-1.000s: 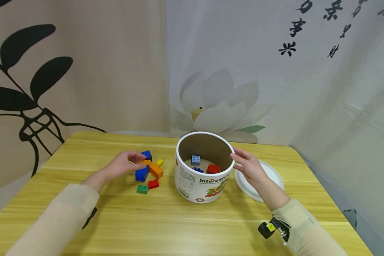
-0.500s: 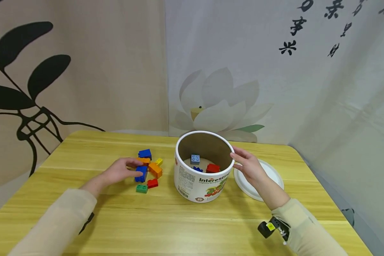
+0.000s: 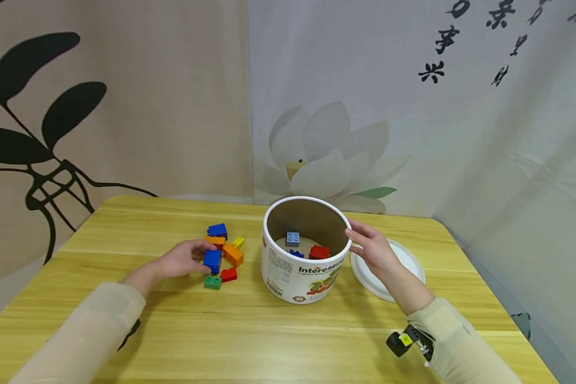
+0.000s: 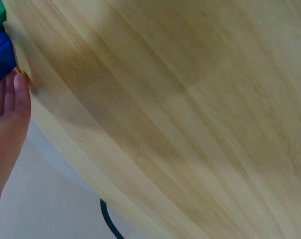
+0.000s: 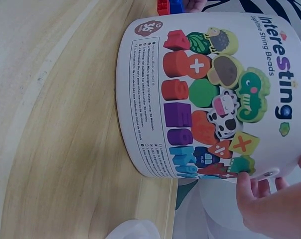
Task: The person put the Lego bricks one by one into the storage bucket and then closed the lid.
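Observation:
In the head view, my left hand [image 3: 184, 258] pinches a blue building block [image 3: 213, 260] between thumb and fingers, at the near left of a small pile. In the left wrist view, the fingers [image 4: 10, 94] lie against the side of that blue block [image 4: 1, 55]. My right hand [image 3: 374, 249] grips the rim of a white round bucket [image 3: 302, 282] on its right side. Inside the bucket lie a light blue block [image 3: 293, 239], a red block [image 3: 319, 253] and a dark blue piece [image 3: 296, 254].
Around the held block lie orange [image 3: 233, 255], yellow [image 3: 239, 243], red [image 3: 229, 274], green [image 3: 213, 282] and another blue block [image 3: 217, 230]. A white lid [image 3: 413, 266] lies flat behind the right hand. The wooden table [image 3: 249, 341] meets a curtain at the back.
My left hand came down and nearer from the back of the pile to the near blue block, its thumb now at the block's near end. The right hand and bucket stay put.

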The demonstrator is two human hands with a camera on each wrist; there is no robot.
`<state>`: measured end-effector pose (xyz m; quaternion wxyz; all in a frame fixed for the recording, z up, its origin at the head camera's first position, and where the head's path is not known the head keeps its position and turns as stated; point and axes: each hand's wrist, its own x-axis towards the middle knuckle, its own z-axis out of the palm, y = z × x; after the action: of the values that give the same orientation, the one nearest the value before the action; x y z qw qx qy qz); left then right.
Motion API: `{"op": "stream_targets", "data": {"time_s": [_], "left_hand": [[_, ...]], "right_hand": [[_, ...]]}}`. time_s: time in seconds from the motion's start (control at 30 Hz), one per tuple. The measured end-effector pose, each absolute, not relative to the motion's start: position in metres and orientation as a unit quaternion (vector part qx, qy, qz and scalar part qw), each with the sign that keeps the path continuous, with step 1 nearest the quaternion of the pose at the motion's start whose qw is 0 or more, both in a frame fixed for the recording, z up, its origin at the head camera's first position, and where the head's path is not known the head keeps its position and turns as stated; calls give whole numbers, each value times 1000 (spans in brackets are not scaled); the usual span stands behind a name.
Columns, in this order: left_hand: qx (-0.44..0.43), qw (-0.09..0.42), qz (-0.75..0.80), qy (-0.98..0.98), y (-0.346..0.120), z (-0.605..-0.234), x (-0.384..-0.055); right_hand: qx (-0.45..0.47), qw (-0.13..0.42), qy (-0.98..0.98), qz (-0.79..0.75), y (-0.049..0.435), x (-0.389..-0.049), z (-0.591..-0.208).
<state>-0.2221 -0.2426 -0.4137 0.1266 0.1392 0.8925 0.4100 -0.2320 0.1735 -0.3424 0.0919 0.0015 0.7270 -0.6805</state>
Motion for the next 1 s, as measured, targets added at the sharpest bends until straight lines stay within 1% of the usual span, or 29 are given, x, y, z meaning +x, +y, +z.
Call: {"op": "stream_targets", "data": {"time_s": [0.37,0.7,1.0], "left_hand": [[134,121,403,897,-246,-404,-216],[139,114,409,894,-248,-381,-217],[148,95,409,896,-247,-358,-224]], "right_hand": [[-1,94,729,-678,174,-233,-343],[0,94,730,-676,175,-232,-342],[-2,94,728,-679,175,-233,-342]]}}
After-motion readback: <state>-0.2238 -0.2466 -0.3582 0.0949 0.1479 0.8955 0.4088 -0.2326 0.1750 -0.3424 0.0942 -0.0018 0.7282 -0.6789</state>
